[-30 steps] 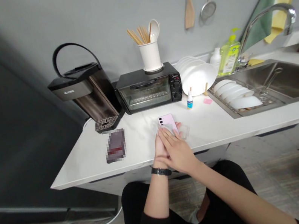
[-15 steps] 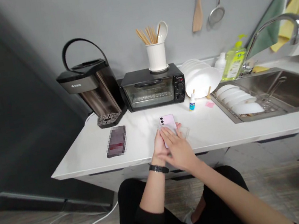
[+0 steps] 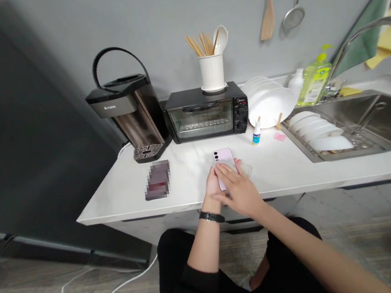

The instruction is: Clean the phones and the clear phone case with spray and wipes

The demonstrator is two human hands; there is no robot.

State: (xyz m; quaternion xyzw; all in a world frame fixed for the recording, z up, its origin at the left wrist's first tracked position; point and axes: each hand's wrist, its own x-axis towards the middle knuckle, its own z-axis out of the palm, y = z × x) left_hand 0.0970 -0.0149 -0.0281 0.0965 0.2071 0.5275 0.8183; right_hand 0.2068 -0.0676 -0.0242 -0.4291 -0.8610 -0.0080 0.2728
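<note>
View: head camera, directed forward and down at a white countertop (image 3: 132,197).
Left hand (image 3: 213,191): closed around the near end of the pink phone (image 3: 223,156). The palm is placed at the phone's left edge. The hand is largely covered by the right hand, so the exact finger grip cannot be told. A dark watch (image 3: 211,217) is worn on the wrist.
Right hand (image 3: 242,191): held flat with the fingers (image 3: 227,173) extended and laid on the phone's near half. Nothing is gripped.
Pink phone: positioned near the front edge of the countertop, back face up, with the camera lenses at the far end. The far half is left uncovered.
Clear case (image 3: 246,170): laid on the countertop just beside the right hand, on its right.
Dark flat object (image 3: 157,179): laid on the countertop, well apart to the left of the hands. Its surface is blurred.
Toaster oven (image 3: 207,113): set against the wall behind the phone. A white utensil holder (image 3: 212,71) is stood on top.
Water boiler (image 3: 130,112): stood to the left of the toaster oven.
Small bottle (image 3: 256,132): stood upright to the right of the toaster oven, in front of stacked white plates (image 3: 271,104).
Sink (image 3: 382,120): located at the right, with bowls racked at its left end.
</note>
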